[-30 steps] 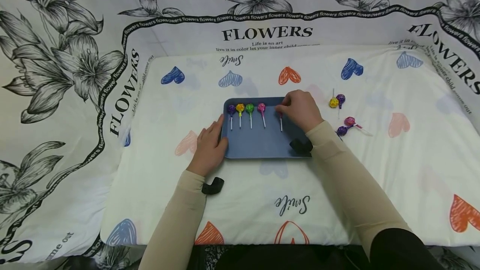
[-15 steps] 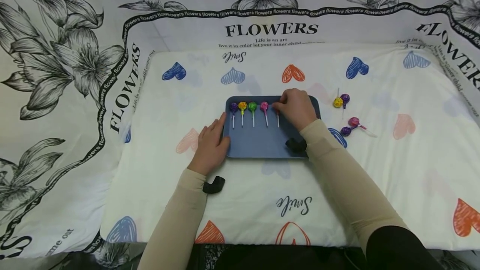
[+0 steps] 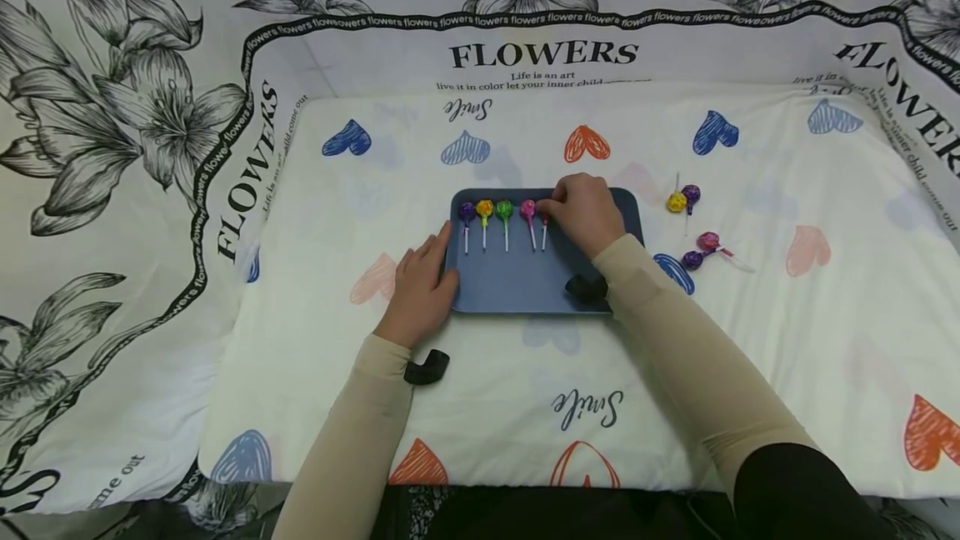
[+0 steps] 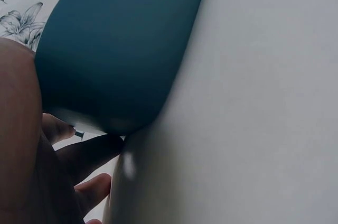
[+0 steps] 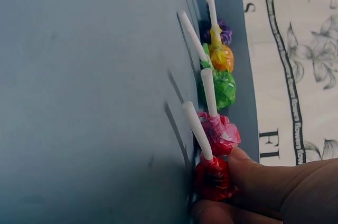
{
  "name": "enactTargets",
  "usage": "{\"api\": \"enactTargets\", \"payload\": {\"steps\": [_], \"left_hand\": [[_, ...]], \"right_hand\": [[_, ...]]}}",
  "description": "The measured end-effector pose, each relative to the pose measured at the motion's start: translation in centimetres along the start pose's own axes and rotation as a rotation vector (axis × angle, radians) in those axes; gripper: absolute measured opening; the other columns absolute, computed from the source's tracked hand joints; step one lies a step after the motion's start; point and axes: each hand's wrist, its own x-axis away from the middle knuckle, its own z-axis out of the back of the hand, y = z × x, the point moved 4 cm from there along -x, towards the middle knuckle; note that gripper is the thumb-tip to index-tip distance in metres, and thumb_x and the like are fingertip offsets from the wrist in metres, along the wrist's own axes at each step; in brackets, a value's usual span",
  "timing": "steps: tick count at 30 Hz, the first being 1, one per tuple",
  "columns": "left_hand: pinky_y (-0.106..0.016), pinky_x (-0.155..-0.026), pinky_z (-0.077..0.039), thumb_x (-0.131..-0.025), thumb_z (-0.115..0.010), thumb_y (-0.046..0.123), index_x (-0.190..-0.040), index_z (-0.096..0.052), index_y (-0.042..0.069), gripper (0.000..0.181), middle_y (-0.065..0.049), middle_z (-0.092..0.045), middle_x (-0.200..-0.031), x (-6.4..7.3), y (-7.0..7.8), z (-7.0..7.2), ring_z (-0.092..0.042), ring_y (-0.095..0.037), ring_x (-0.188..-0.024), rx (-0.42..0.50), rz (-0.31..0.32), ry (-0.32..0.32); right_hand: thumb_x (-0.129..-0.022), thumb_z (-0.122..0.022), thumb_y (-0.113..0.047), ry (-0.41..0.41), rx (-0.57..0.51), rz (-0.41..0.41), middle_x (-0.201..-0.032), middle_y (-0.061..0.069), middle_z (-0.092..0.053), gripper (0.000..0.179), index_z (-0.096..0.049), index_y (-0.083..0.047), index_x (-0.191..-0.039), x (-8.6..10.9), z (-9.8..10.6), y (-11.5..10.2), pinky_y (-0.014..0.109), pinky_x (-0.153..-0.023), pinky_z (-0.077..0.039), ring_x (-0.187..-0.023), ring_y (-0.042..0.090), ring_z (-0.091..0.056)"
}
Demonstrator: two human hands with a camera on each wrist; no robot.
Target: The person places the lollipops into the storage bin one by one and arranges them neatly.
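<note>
My right hand (image 3: 588,211) pinches the red lollipop (image 5: 214,179) by its wrapped head, low over the blue-grey tray (image 3: 510,286). Its white stick points toward the tray's near side. Right beside it lies a pink lollipop (image 3: 528,210). Farther left in the same row are a green lollipop (image 3: 504,209), a yellow lollipop (image 3: 485,209) and a purple lollipop (image 3: 467,212), heads toward the far rim. My left hand (image 3: 420,290) rests with extended fingers against the tray's left edge; in the left wrist view its fingertips (image 4: 97,152) meet the tray's rim.
Right of the tray, on the heart-patterned cloth (image 3: 750,357), lie a yellow lollipop (image 3: 676,202) with a purple one (image 3: 692,193), and a pink lollipop (image 3: 707,242) with another purple one (image 3: 692,260). A flower-print cloth (image 3: 375,57) surrounds it.
My right hand has slid the red lollipop leftward along the tray until it sits close to the pink one. The left hand has stayed at the tray's left edge.
</note>
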Motion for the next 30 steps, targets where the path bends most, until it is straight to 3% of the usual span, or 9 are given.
{"api": "enactTargets", "payload": {"steps": [9, 30], "left_hand": [[-0.047, -0.12, -0.004, -0.097, -0.044, 0.021, -0.158, -0.017, 0.028, 0.067, 0.001, -0.032, -0.158, -0.1, 0.1, 0.2, -0.025, -0.022, -0.147, -0.005, -0.002, 0.001], [-0.047, -0.12, -0.005, -0.096, -0.043, 0.022, -0.158, -0.019, 0.026, 0.067, -0.001, -0.033, -0.157, 0.0, 0.2, 0.1, -0.026, -0.023, -0.146, -0.004, 0.0, -0.002]], "right_hand": [[-0.087, -0.075, -0.033, 0.01, -0.013, 0.045, -0.066, 0.007, -0.062, 0.029, -0.067, -0.009, -0.072, -0.2, -0.4, -0.8, 0.033, -0.057, -0.038, -0.065, 0.023, -0.053], [-0.092, -0.068, -0.037, -0.019, 0.014, 0.024, -0.074, 0.006, -0.065, 0.03, -0.072, -0.007, -0.087, 0.1, -0.8, -1.2, 0.034, -0.058, -0.043, -0.068, 0.022, -0.056]]}}
